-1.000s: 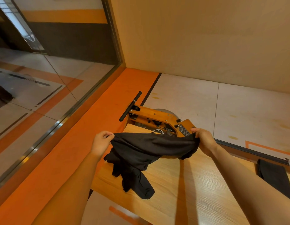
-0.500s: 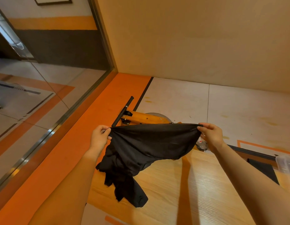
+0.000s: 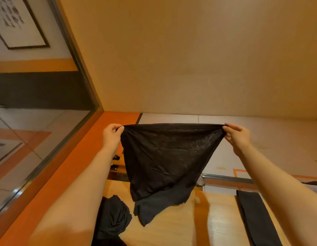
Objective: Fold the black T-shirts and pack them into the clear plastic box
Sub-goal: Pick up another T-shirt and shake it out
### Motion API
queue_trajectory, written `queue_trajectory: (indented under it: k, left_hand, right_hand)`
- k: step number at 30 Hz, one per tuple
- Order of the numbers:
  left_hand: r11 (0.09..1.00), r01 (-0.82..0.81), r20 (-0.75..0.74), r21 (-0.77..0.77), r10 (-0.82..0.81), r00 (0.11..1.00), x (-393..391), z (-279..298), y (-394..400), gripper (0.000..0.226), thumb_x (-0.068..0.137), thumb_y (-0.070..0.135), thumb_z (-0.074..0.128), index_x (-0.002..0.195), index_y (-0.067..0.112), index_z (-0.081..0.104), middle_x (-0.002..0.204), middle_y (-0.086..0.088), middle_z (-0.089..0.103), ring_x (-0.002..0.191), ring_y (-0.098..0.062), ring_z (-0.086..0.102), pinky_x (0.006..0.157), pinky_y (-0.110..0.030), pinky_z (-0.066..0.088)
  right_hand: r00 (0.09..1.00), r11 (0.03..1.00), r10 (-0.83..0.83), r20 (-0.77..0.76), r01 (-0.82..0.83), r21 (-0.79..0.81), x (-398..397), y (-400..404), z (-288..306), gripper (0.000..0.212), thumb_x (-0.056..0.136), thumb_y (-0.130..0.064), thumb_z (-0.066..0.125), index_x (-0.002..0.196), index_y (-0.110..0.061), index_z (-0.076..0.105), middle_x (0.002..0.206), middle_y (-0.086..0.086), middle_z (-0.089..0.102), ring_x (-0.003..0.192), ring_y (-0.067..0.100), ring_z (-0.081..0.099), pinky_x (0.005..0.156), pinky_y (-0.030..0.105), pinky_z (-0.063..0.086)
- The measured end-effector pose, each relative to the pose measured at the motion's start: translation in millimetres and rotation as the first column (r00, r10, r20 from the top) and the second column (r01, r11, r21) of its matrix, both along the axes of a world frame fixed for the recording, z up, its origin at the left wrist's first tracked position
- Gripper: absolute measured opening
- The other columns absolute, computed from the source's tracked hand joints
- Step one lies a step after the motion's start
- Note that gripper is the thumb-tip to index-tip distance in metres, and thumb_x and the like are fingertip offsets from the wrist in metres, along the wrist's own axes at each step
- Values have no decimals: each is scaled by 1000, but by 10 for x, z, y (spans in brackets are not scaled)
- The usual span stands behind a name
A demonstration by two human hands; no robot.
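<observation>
Beige wall fills most of what I see, with an orange floor strip and a glass partition off to the left, and a pale wooden worktop [image 3: 216, 226] low in the view. I have the black T-shirt [image 3: 166, 157] raised clear of it, my left hand [image 3: 111, 135] and right hand [image 3: 237, 137] each pinching one end of its stretched top edge, the body hanging down in a rough triangle whose tail dangles just above the wood. Another crumpled black shirt [image 3: 113, 219] lies near the worktop's left edge and a folded black piece [image 3: 255, 219] toward its right edge. The clear plastic box is not in view. My worry is the uneven hang: if I lay it down like this, the bunched tail could crease under the fold, or drag into the crumpled shirt. A loose pinch could also let one corner slip.
</observation>
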State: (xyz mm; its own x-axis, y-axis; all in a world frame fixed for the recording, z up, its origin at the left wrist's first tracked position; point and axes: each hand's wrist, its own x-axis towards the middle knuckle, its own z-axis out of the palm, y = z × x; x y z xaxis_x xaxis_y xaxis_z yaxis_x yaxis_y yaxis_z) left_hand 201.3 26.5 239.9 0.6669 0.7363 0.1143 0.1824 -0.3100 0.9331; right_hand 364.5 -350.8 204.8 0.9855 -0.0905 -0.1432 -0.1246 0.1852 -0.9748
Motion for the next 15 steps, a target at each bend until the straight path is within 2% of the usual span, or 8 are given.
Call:
queue_trajectory:
  k: [2, 4, 9, 13, 15]
  left_hand:
    - [1000, -5, 39, -7, 5, 999, 236, 128, -87, 14, 95, 9, 57, 104, 1, 64, 108, -9, 63, 105, -17, 54, 86, -29, 42]
    - [1000, -9, 79, -29, 11, 997, 464, 267, -181, 15, 95, 9, 57, 105, 1, 64, 105, -8, 62, 101, -18, 55, 82, -29, 42]
    - [998, -17, 173, -54, 26, 985, 929, 595, -339, 18, 96, 10, 56, 108, -1, 63, 99, -5, 60, 93, -15, 55, 76, -27, 40]
    - [998, -6, 231, -70, 22, 973, 1123, 789, -398, 18, 95, 11, 57, 109, 3, 65, 99, -5, 62, 92, -15, 57, 77, -25, 45]
    - [998, 5, 253, -62, 11, 967, 1163, 863, -417, 16, 95, 11, 57, 107, 5, 65, 100, -5, 62, 92, -15, 58, 78, -26, 47]
  right_hand:
    - [999, 999, -33, 10, 32, 18, 111, -97, 124, 26, 92, 1, 62, 118, 2, 63, 107, 17, 63, 82, 18, 64, 62, 13, 56]
    - [998, 998, -52, 30, 51, 32, 231, -188, 270, 25, 92, 1, 62, 117, 2, 62, 104, 16, 63, 80, 16, 63, 62, 13, 56]
    - [991, 997, -82, 108, 81, 15, 552, -389, 632, 21, 91, -2, 64, 112, -2, 64, 101, 11, 66, 88, 19, 66, 67, 16, 57]
    - [980, 994, -106, 168, 110, -16, 714, -503, 870, 20, 91, -7, 67, 111, -6, 66, 104, 10, 68, 98, 21, 67, 79, 23, 56]
    - [976, 993, -113, 185, 116, -8, 736, -545, 960, 15, 91, -9, 68, 106, -12, 67, 106, 9, 68, 99, 21, 67, 79, 23, 55]
